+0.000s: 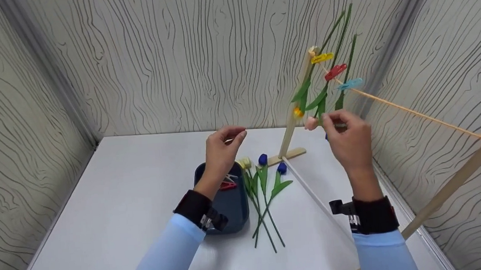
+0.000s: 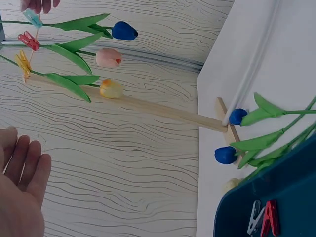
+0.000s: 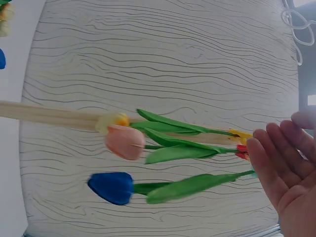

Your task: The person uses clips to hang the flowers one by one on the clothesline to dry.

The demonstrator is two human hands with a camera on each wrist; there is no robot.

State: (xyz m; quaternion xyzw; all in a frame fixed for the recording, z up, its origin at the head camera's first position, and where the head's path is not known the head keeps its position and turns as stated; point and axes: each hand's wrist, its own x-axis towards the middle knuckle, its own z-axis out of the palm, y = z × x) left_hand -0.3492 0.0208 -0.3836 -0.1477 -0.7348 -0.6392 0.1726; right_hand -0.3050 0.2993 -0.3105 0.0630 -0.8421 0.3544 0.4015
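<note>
Above the blue tray, my left hand (image 1: 221, 152) hovers with its fingers loosely bent, holding nothing. My right hand (image 1: 350, 138) is raised beside the hanging tulips; in the right wrist view its palm and relaxed fingers (image 3: 276, 158) hold nothing. Three artificial tulips hang head down from an orange cord (image 1: 414, 114). A yellow clothespin (image 1: 322, 58) holds the yellow tulip (image 2: 111, 89), a red clothespin (image 1: 335, 71) the pink tulip (image 3: 125, 142), and a light blue clothespin (image 1: 351, 83) the blue tulip (image 3: 111, 188). In the head view my right hand mostly hides the blue bloom.
The tray (image 1: 239, 218) contains a red clothespin (image 1: 227, 186) and a white one (image 2: 255, 217). To its right lie several tulips, blue (image 1: 263, 159) and pale yellow (image 1: 245, 163). Wooden posts (image 1: 290, 127) carry the cord, and a white rod (image 1: 310, 191) runs along the table from the far post's foot.
</note>
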